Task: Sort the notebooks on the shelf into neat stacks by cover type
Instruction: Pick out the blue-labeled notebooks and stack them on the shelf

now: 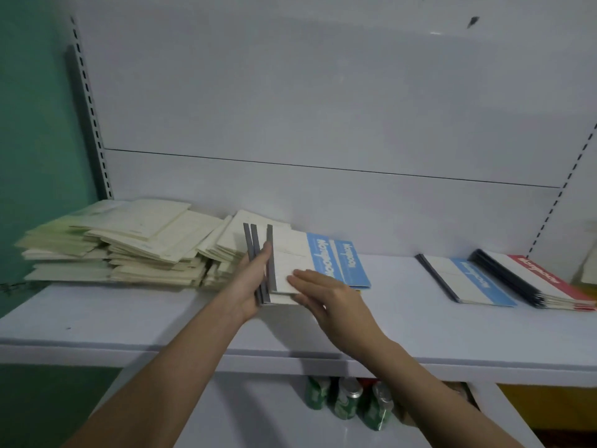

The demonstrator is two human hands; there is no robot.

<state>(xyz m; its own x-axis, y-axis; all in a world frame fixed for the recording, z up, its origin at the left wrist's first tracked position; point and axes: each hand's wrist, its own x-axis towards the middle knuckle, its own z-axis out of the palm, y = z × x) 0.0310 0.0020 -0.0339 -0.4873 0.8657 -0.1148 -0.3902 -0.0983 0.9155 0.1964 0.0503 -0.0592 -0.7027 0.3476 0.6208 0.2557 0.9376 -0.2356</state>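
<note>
A few blue-and-white notebooks [326, 260] with grey spines lie fanned on the white shelf [161, 318] at its middle. My left hand [252, 279] presses against their grey spines from the left, fingers straight. My right hand [326, 299] lies flat on the top cover and front edge. A loose heap of cream-covered notebooks [122, 244] fills the shelf's left end. To the right lie one blue-and-white notebook [468, 282] and a neat stack of red-and-white notebooks [536, 282].
The shelf's white back panel [323, 124] rises behind, with slotted uprights at both sides. A green wall [32, 124] is to the left. On the lower shelf stand green drink cans [349, 402].
</note>
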